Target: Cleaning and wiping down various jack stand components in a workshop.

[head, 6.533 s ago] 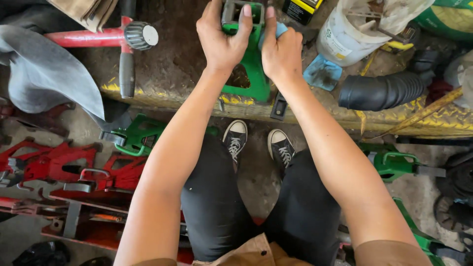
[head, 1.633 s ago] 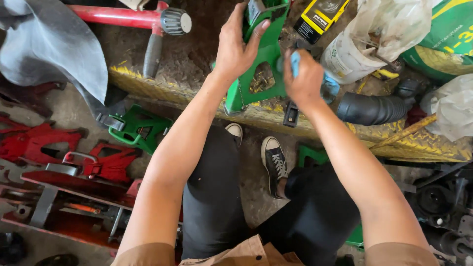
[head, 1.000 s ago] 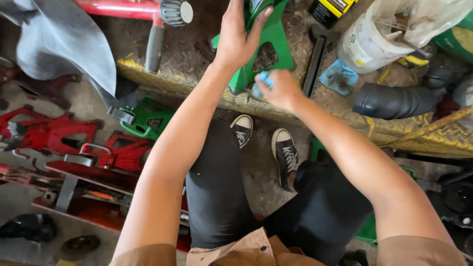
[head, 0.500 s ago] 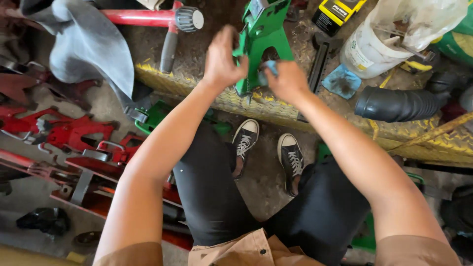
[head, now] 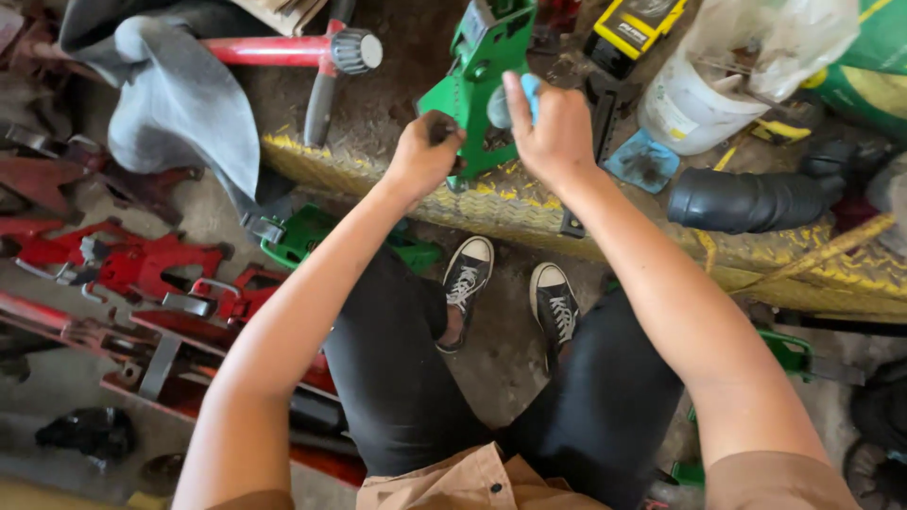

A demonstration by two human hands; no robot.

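Observation:
A green metal jack stand (head: 477,76) lies tilted on a dirty yellow checker-plate ledge (head: 529,212). My left hand (head: 425,156) is closed around its lower left edge. My right hand (head: 553,127) presses a small light-blue cloth (head: 518,94) against the stand's right side, fingers wrapped over the cloth. My black-trousered legs and black sneakers (head: 510,288) show below, on the concrete floor.
A red-handled tool (head: 293,52) and a grey cloth (head: 179,104) lie at the upper left. A yellow device (head: 633,33), a white bucket (head: 694,99) and a black rubber hose (head: 746,198) sit right. Red jack stands (head: 132,269) and another green stand (head: 302,241) cover the floor left.
I pulled the green stand toward the ledge's front edge and tilted it. My left hand slid from its top down to its lower edge; my right hand moved up its side with the cloth.

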